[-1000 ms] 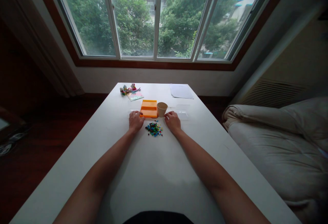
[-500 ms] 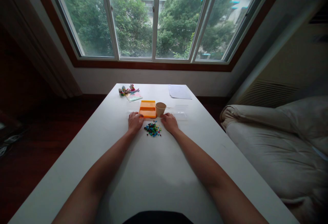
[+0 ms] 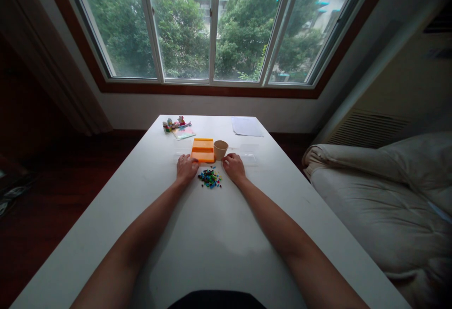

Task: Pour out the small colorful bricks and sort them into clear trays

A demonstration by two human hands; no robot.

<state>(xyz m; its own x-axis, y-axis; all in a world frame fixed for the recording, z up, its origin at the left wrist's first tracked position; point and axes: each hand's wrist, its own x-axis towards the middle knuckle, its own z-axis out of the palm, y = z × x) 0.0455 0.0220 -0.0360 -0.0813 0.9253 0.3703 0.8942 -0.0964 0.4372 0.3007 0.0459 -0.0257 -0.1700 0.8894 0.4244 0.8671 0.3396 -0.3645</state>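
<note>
Shifted slightly inward, right hand perhaps touches the cup.

No readable text, labels or numbers anywhere in view

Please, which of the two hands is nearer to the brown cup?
The right hand: its fingertips are beside the base of the brown cup, whereas the left hand is at the near left corner of the orange tray.

you've got a bright orange tray, a plain tan cup and multicoloured pieces.
</note>
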